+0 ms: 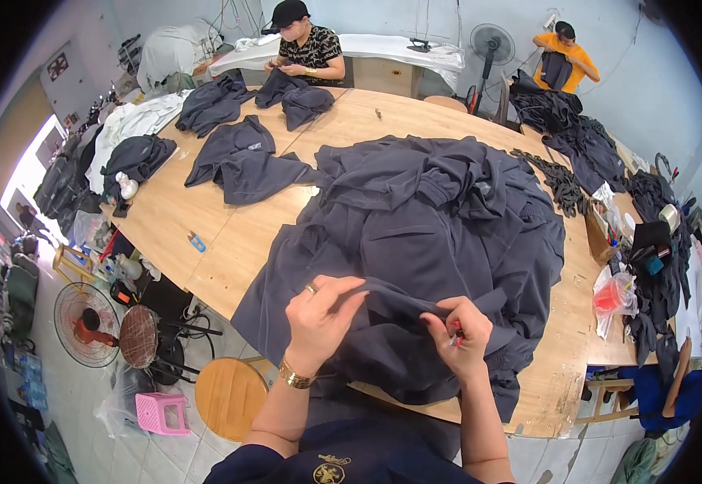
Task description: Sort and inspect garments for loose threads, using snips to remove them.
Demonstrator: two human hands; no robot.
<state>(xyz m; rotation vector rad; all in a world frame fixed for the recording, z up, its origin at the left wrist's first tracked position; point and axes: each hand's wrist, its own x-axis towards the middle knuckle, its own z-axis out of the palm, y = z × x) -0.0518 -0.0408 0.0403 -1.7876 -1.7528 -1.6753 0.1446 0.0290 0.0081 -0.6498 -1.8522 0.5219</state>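
Dark grey garment (403, 302): its edge is stretched between the wearer's two bare hands, at the near side of the big pile of like-coloured cloth, with the lower part sagging against that pile (424, 242). The left hand (317, 316), with a ring and a gold bracelet, has its thumb and forefinger drawn together on one end of the edge. The right hand (462, 332) pinches the other end between thumb and fingers, the remaining fingers curled around a small red tool (455, 329) that is mostly hidden, so its exact kind cannot be told.

The pile covers much of the wooden table (226, 256), its near part hanging over the edge. To the left of the pile lies a pair of small blue snips (197, 241). Beyond it on the far left are several smaller dark garments (246, 165), and behind these a co-worker (312, 58) in a black patterned top and cap handles a dark piece. Just to the right of the pile's far end is a tangle of dark strips (562, 184); farther beyond that, a second co-worker (578, 58) in orange holds up dark cloth. Well to the right of the pile, a red container (609, 296) sits in a clear bag. Down to its left, on the floor, stand a round wooden stool (231, 397), a pink stool (160, 411) and a fan (87, 320).
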